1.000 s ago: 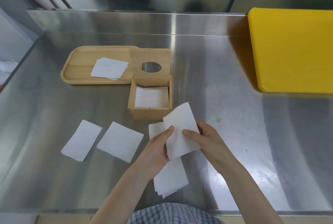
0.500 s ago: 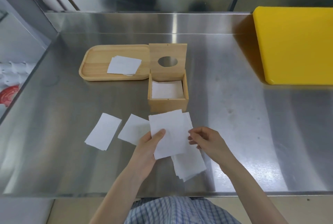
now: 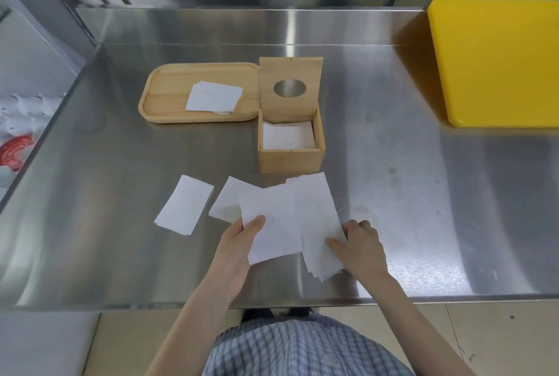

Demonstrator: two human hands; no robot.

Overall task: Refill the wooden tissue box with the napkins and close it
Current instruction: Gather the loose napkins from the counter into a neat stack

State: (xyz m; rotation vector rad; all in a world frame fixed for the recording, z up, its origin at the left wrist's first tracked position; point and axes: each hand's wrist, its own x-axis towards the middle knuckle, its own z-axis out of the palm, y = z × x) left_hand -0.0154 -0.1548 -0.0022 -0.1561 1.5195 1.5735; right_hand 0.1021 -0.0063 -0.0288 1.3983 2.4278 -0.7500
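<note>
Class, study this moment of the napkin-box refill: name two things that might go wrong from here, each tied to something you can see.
1. The left hand pinches one napkin by its edge; limp paper may fold or crumple on its way into the wooden box.
2. The right hand presses a fanned stack near the counter's front edge; a careless drag might push sheets off.

Bare forearms, checked garment

Below the left hand [image 3: 239,250] and right hand [image 3: 361,247], a blue-and-white checked garment [image 3: 302,348] covers the body; no sleeves reach the forearms.
</note>
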